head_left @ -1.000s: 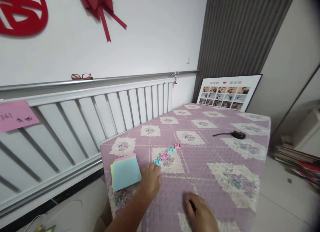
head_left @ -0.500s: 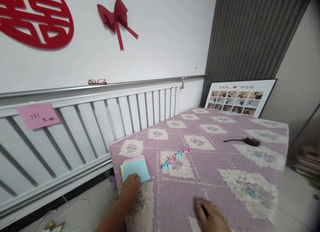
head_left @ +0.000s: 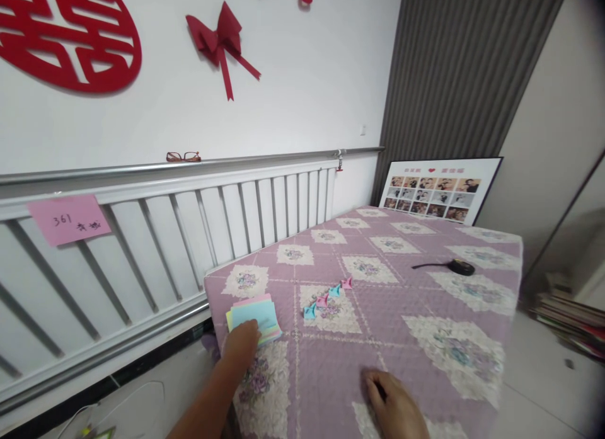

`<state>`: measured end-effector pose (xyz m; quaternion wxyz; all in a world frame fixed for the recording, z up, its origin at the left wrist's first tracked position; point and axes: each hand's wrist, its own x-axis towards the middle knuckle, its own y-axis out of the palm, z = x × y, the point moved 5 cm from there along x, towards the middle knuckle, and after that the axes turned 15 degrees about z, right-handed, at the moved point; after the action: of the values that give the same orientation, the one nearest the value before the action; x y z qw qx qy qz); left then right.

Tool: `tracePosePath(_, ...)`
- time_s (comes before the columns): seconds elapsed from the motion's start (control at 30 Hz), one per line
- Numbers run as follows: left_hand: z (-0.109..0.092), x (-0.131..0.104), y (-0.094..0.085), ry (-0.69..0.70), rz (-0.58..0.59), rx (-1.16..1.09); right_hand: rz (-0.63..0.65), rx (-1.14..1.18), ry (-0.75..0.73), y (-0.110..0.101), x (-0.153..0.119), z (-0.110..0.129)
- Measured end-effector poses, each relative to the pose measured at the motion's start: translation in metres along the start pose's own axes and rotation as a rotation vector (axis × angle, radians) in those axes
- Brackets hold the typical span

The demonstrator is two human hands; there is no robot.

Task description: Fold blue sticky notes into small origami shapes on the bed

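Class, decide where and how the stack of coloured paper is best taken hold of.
I'd pinch the stack of coloured paper by its right edge, coming in low from the right, thumb on top, fingers beneath. It lies flat and thin, and the left hand covers its near-left part, while that edge is uncovered.

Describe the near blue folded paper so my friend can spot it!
On the purple cloth with white flowery patches lies a slanting row of four folded papers, blue and pink by turns. Take the end blue one; the other blue sits between two pinks.
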<state>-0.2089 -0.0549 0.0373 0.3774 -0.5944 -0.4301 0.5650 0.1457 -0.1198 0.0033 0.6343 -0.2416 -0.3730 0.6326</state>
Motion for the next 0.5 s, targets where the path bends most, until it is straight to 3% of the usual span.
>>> tracePosePath(0.5, 0.015, -0.005, -0.019, -0.05, -0.032, -0.134, 0.002, -0.004, 0.003, -0.003, 0.0, 0.001)
